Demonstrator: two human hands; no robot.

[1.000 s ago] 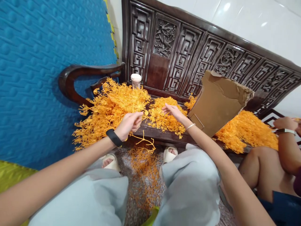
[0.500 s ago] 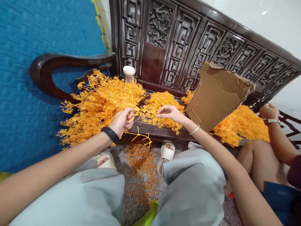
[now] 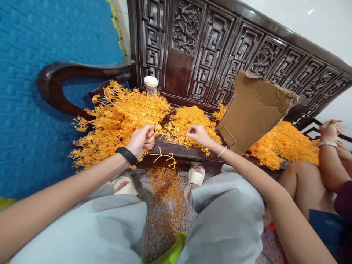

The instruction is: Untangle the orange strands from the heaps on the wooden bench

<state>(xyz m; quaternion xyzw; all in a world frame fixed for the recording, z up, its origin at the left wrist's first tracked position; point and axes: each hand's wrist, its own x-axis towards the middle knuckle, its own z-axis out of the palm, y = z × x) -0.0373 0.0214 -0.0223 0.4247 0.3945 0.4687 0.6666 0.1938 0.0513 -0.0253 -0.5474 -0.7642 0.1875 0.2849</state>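
Observation:
My left hand [image 3: 143,141], a black band on its wrist, is closed on a bare orange plastic stem [image 3: 166,158] whose branching end sticks out below the fist to the right. Behind that hand spreads a big bushy heap of orange plastic sprigs [image 3: 118,113]. My right hand [image 3: 198,135], with a thin bangle on the wrist, is pinched over a smaller pile of loose orange pieces [image 3: 191,119]. Whatever its fingertips hold is too small or hidden to make out.
A dark carved wooden bench [image 3: 178,77] bears the piles, a lidded cup [image 3: 151,85] and a leaning cardboard piece [image 3: 253,110]. Stripped orange stems [image 3: 167,190] lie on the floor between my feet. At right, another person's hands [image 3: 330,130] work beside another orange pile [image 3: 288,145].
My right hand's fingers have closed into a pinch. My left hand has shifted slightly left. The other person's hand has risen, and a second hand now shows there.

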